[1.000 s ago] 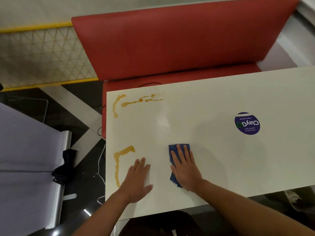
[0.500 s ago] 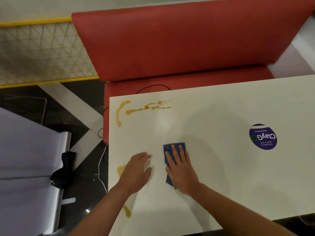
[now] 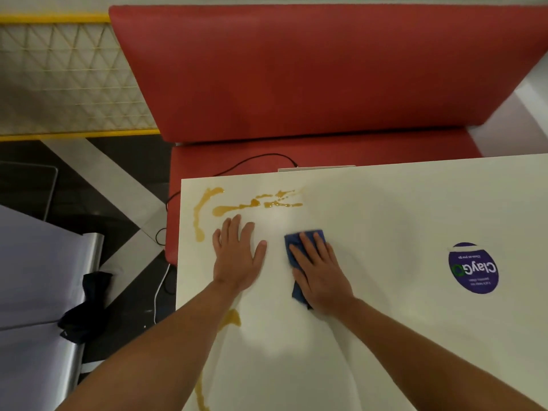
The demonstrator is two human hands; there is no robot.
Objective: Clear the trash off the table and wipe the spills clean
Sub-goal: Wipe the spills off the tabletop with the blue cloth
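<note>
My right hand [image 3: 321, 275] presses flat on a folded blue cloth [image 3: 292, 252] on the white table [image 3: 400, 221]. My left hand [image 3: 237, 256] rests flat with spread fingers on the table, just left of the cloth. An orange-brown spill [image 3: 255, 203] streaks along the far left corner, just beyond my left fingertips, with a curved trail [image 3: 199, 215] running down the left edge. A second orange-brown spill [image 3: 231, 318] lies nearer me, partly hidden under my left forearm, and trails toward the near edge.
A round purple sticker [image 3: 473, 268] is stuck on the table at the right. A red bench [image 3: 296, 84] stands behind the table with a black cable [image 3: 255, 160] on its seat. A dark rag [image 3: 86, 307] lies by a metal frame on the left floor.
Both hands have slid away from me across the table, the right one pushing the blue cloth along. The left hand has gone from beside the near spill to just short of the far spill.
</note>
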